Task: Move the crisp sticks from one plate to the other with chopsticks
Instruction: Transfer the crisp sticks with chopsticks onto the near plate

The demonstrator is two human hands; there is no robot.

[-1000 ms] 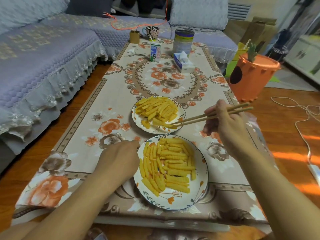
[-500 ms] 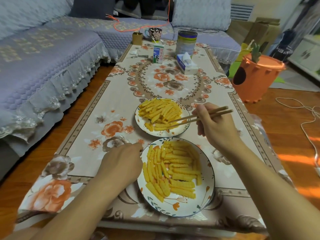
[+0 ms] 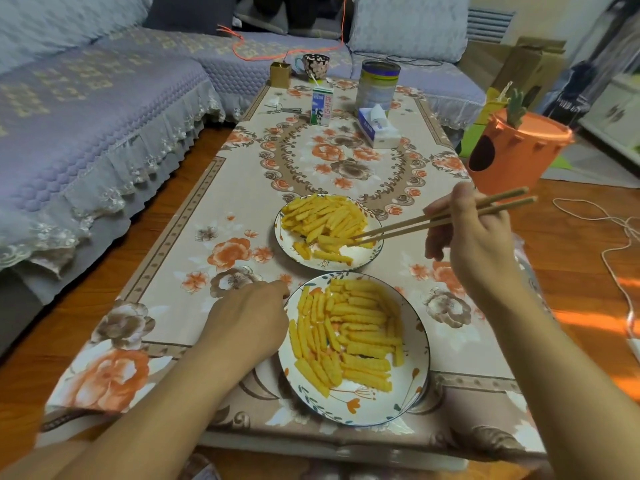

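Two white floral plates stand on the table, each with several yellow crisp sticks. The far plate [image 3: 371,258] carries a heap [image 3: 322,220]; the near plate [image 3: 412,382] carries sticks [image 3: 349,334] laid in rows. My right hand [image 3: 474,237] grips a pair of wooden chopsticks [image 3: 440,220], whose tips rest among the sticks at the far plate's right side, pinching one stick [image 3: 332,240]. My left hand [image 3: 249,317] lies loosely curled on the cloth, touching the near plate's left rim.
A milk carton [image 3: 321,107], tin can [image 3: 379,85], tissue box [image 3: 377,128], mug [image 3: 316,65] and small brown box [image 3: 280,74] stand at the table's far end. A sofa [image 3: 86,109] runs along the left. An orange bin [image 3: 512,150] stands right of the table.
My right hand has shifted right and back while the chopstick tips stayed in the far plate's heap. My left hand has stayed at the near plate's rim.
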